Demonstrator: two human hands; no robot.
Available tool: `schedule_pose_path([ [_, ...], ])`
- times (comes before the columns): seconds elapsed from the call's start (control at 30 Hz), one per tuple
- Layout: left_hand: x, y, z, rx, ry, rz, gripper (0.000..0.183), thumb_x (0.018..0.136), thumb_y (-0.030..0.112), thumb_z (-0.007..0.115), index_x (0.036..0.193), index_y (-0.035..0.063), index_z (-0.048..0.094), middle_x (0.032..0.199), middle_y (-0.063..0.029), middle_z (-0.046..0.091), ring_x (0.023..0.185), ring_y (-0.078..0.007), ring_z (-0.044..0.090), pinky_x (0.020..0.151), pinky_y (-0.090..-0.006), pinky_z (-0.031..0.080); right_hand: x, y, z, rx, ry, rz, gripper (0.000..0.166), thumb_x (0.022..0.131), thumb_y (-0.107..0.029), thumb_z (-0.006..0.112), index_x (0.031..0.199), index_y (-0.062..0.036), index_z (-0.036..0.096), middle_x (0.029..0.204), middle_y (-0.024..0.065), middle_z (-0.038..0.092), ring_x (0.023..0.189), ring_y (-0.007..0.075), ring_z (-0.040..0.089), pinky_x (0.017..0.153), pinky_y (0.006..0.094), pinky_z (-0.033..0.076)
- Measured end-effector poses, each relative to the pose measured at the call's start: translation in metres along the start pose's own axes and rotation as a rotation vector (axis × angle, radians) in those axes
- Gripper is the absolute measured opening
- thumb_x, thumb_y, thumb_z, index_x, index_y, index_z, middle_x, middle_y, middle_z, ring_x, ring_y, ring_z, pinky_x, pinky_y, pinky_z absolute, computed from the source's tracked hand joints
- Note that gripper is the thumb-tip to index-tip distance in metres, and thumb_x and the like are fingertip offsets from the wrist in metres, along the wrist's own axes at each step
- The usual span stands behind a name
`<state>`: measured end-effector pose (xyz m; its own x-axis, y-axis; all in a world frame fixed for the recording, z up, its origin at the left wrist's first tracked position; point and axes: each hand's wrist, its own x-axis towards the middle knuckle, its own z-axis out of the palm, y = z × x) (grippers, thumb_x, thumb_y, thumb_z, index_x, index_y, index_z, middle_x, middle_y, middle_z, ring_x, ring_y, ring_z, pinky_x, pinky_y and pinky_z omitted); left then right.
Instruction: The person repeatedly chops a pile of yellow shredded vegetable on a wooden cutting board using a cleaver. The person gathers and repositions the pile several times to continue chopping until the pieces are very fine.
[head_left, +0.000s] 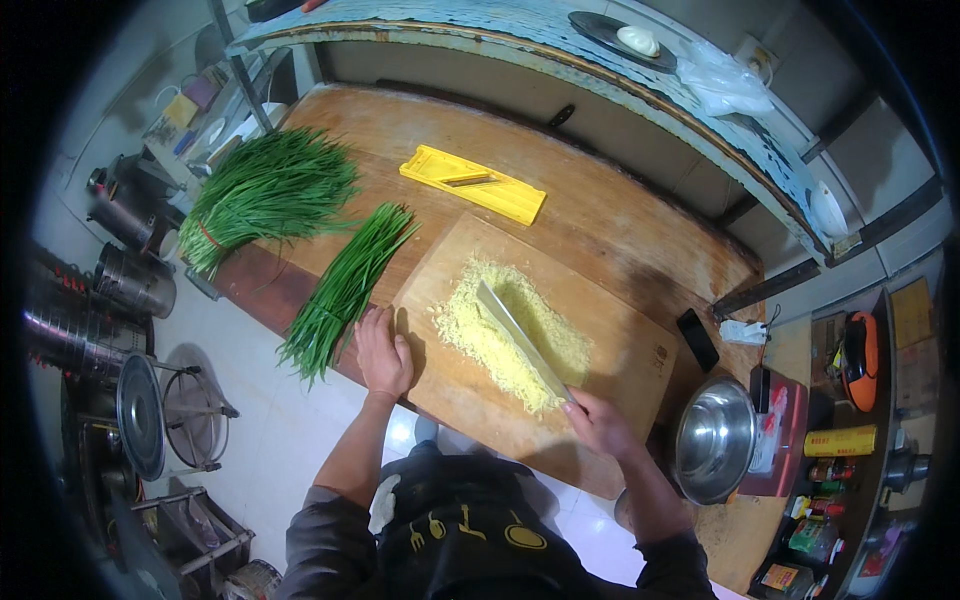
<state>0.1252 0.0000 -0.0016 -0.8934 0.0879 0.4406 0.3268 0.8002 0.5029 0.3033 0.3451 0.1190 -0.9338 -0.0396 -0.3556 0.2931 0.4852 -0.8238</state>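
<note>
My right hand (600, 421) grips the handle of a broad-bladed kitchen knife (517, 334). Its blade stands on edge in a heap of finely chopped, pale yellow food (480, 319), whose kind I cannot tell. The heap lies on a wooden cutting board (450, 255). At the board's left corner my left hand (382, 352) rests with nothing in it, thumb apart from the fingers. Right beside that hand lies a small bundle of green chives (349, 292), its lower ends reaching over the table's edge. A larger bunch of chives (266, 191), tied with a red band, lies further left.
A yellow slicer (472, 184) lies behind the board on the wooden table (367, 127). To the right are a black phone (698, 340) and a steel bowl (715, 441). A blue shelf (480, 19) overhangs the back, bearing a plate (600, 30) with a white bun (638, 40).
</note>
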Motion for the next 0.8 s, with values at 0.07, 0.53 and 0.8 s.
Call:
schedule_pose_path([
  [0.07, 0.001, 0.003, 0.002, 0.004, -0.006, 0.013, 0.052, 0.09, 0.013, 0.055, 0.141, 0.003, 0.051, 0.142, -0.0218, 0.053, 0.139, -0.0408, 0.046, 0.124, -0.058, 0.025, 0.01, 0.015, 0.002, -0.109, 0.017, -0.041, 0.031, 0.107, -0.025, 0.055, 0.132, -0.0083, 0.064, 0.081, 0.0145, 0.062, 0.073, 0.0213, 0.06, 0.072, 0.0366, 0.05],
  [0.53, 0.002, 0.001, 0.001, 0.047, 0.002, 0.028, 0.052, 0.09, 0.013, 0.056, 0.141, 0.0027, 0.052, 0.141, -0.022, 0.054, 0.138, -0.041, 0.047, 0.123, -0.0589, 0.027, 0.008, 0.0, 0.012, -0.111, -0.089, -0.04, 0.034, 0.109, -0.029, 0.051, 0.133, -0.0073, 0.062, 0.103, 0.0239, 0.068, 0.089, 0.0384, 0.067, 0.081, 0.0437, 0.053],
  [0.8, -0.002, -0.003, 0.005, 0.051, 0.007, 0.021, 0.051, 0.091, 0.016, 0.055, 0.141, 0.003, 0.052, 0.141, -0.0218, 0.054, 0.138, -0.0407, 0.047, 0.123, -0.0579, 0.027, 0.006, -0.009, 0.021, -0.126, -0.15, -0.012, 0.034, 0.109, -0.027, 0.049, 0.132, -0.0049, 0.061, 0.109, 0.026, 0.068, 0.101, 0.0418, 0.066, 0.09, 0.0452, 0.052],
])
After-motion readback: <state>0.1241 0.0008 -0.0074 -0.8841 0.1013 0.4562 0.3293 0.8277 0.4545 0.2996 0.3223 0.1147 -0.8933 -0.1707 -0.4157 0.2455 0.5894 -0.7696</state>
